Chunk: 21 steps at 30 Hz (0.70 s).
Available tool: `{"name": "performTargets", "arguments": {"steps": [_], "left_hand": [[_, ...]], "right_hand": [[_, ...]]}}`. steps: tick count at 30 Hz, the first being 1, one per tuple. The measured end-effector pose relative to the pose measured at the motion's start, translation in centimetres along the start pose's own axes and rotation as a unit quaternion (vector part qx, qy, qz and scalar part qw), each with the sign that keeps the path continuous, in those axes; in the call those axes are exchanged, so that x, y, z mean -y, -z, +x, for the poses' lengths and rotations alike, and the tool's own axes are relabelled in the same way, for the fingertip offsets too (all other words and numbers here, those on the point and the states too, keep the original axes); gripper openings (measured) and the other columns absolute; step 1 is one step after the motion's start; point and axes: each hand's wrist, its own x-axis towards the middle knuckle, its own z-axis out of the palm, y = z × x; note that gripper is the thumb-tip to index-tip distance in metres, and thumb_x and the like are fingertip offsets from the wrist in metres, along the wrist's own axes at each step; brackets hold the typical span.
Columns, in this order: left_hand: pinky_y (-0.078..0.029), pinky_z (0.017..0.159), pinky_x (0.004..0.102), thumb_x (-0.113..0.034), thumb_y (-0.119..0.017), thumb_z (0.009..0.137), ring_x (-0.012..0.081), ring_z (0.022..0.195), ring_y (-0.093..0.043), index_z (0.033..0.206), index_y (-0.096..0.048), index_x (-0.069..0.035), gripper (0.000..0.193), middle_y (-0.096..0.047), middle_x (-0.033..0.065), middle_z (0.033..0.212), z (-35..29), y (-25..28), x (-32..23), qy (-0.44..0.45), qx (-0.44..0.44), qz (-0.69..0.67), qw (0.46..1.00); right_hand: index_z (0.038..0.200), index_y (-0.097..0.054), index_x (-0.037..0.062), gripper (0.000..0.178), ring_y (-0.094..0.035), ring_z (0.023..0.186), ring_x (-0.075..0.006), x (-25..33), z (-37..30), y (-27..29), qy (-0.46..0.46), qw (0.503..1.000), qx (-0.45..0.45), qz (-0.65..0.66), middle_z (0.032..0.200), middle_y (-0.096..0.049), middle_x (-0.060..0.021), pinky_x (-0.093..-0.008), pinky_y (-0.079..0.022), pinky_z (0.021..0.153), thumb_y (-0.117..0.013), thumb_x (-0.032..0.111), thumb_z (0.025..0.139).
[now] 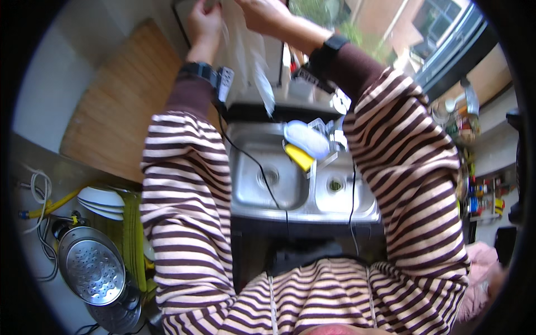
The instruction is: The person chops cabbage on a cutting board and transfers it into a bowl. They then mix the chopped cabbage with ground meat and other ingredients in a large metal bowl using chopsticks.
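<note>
Both my arms are raised toward the upper edge of the head view. Between them hangs a thin, whitish, see-through sheet [241,56], limp and narrowing to a tail above the sink; whether it is plastic or cloth I cannot tell. My left hand [205,25] is closed at its upper left, with the fingertips partly cut off by the picture's edge. On the other side my right hand [263,15] is closed at the sheet's top, its fingers also partly out of view. A dark thin frame [182,25] stands behind the sheet.
Below is a double steel sink [240,207]. A yellow sponge [301,158] and a pale oval item [307,139] lie on its divider. Wooden board [117,106], white plates [100,201] and a perforated metal pan [92,273] are left. Cables [251,157] cross the sink. Pink fabric [481,273] shows right.
</note>
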Motion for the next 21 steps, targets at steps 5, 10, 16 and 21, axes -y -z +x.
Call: {"name": "performTargets", "arguments": {"steps": [5, 10, 16, 21], "left_hand": [[-0.046, 0.085, 0.0288, -0.006, -0.070, 0.078, 0.0184, 0.098, -0.058, 0.128, -0.052, -0.003, 0.054, -0.063, 0.0080, 0.110, -9.0, 3.3, -0.2, 0.113, 0.131, -0.031, 0.984], [-0.048, 0.078, 0.0260, 0.004, -0.066, 0.079, 0.0150, 0.087, -0.059, 0.119, -0.053, 0.004, 0.042, -0.060, 0.0084, 0.099, -20.2, 4.5, -5.2, 0.243, 0.027, -0.105, 0.964], [-0.045, 0.079, 0.0209, 0.007, -0.059, 0.083, 0.0082, 0.082, -0.052, 0.111, -0.059, 0.000, 0.029, -0.058, 0.0018, 0.094, -31.1, 4.9, -12.4, 0.286, 0.108, -0.115, 0.945], [-0.045, 0.092, 0.0269, 0.012, -0.052, 0.082, 0.0159, 0.110, -0.053, 0.129, -0.048, -0.002, 0.050, -0.051, 0.0090, 0.126, -36.3, 3.8, -12.8, 0.399, 0.282, -0.107, 0.866]], "right_hand": [[0.097, -0.067, 0.0020, 0.029, -0.057, 0.096, -0.0347, 4.7, -10.1, 4.2, -0.030, 0.966, -0.096, 0.237, 0.094, -0.061, -0.0190, -0.0414, -0.047, 0.083, -0.057, 0.003, 0.070], [0.081, -0.070, 0.0025, 0.013, -0.067, 0.071, -0.0312, 7.1, -19.0, 10.2, -0.119, 0.812, 0.100, 0.563, 0.072, -0.066, -0.0166, -0.0370, -0.053, 0.065, -0.058, 0.006, 0.075], [0.112, -0.066, 0.0093, 0.026, -0.062, 0.094, -0.0120, 12.6, -35.5, 12.9, -0.276, 0.458, 0.218, 0.816, 0.103, -0.067, -0.0033, -0.0288, -0.048, 0.088, -0.062, 0.021, 0.089], [0.129, -0.054, 0.0093, 0.041, -0.058, 0.104, -0.0162, 19.7, -50.8, 7.8, -0.334, 0.708, 0.427, 0.453, 0.121, -0.059, -0.0096, -0.0300, -0.043, 0.095, -0.061, 0.012, 0.088]]}}
